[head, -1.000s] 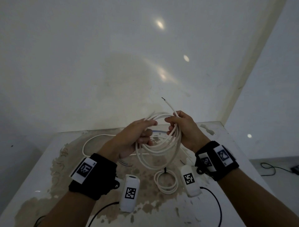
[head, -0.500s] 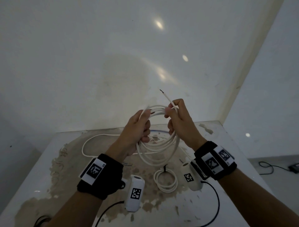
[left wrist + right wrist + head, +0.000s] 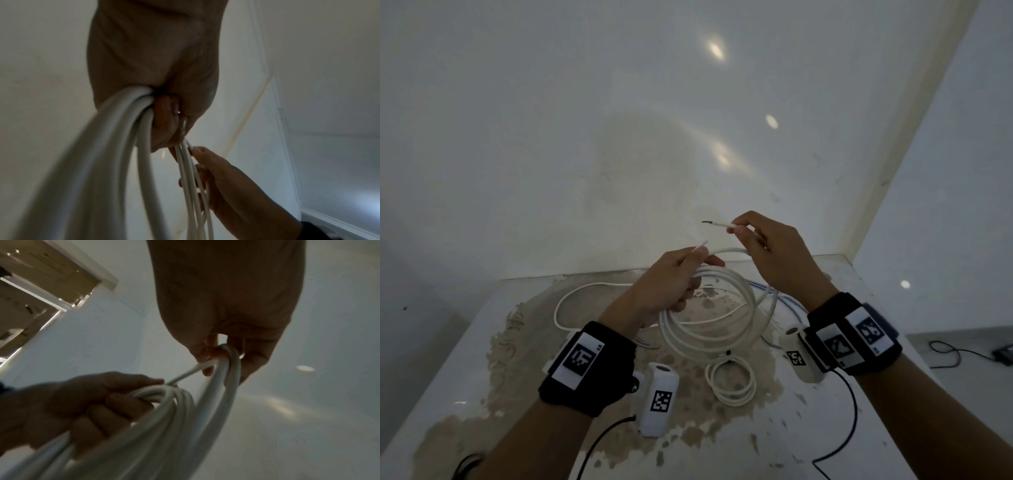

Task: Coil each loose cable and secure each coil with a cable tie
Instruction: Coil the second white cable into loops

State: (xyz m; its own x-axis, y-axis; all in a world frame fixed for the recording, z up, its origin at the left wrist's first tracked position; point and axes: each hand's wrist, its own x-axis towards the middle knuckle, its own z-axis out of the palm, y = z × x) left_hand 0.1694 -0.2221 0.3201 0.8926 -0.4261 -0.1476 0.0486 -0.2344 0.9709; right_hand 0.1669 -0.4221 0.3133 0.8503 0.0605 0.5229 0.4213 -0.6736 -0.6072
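Observation:
A white cable coil (image 3: 722,318) of several loops hangs above the table from my left hand (image 3: 688,270), which grips the bundle at its top. My right hand (image 3: 743,236) is just right of it and higher, pinching the cable's free end (image 3: 717,224); the bare tip points left. In the left wrist view the loops (image 3: 127,129) run out of my left fist, with the right hand (image 3: 222,175) below. In the right wrist view strands (image 3: 226,366) pass through the right fingers, with the left hand (image 3: 92,402) round the bundle.
A small white coil (image 3: 731,382) with a black tie at its top lies on the stained white table (image 3: 482,359). A loose white cable (image 3: 565,301) lies at the left and a blue cable (image 3: 787,299) at the right. Walls close the back and right.
My right hand has left the bundle and drawn the free end up, so its tip now points left. The coil hangs lower, from the left hand alone.

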